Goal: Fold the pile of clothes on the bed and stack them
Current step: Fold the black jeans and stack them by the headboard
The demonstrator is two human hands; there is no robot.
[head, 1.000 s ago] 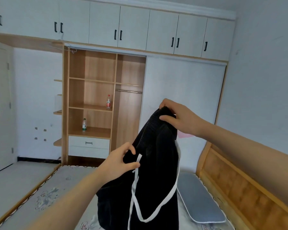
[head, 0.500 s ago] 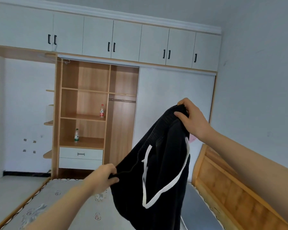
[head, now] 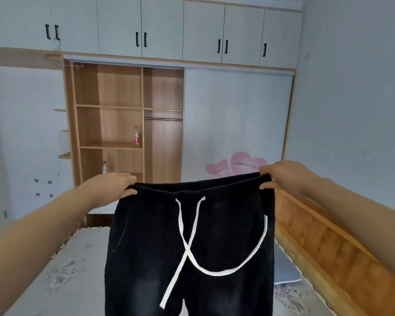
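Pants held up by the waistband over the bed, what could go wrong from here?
1. The long white drawstring hangs loose in a crossed loop; it could get trapped in the fold.
2. The left hand and right hand grip only the waistband corners of the black pants; one slipping would let them bunch.
3. The legs run out of view, so twists may go unnoticed.

Both forearms are bare, with no sleeves, down to the left hand (head: 111, 188) and right hand (head: 287, 176).
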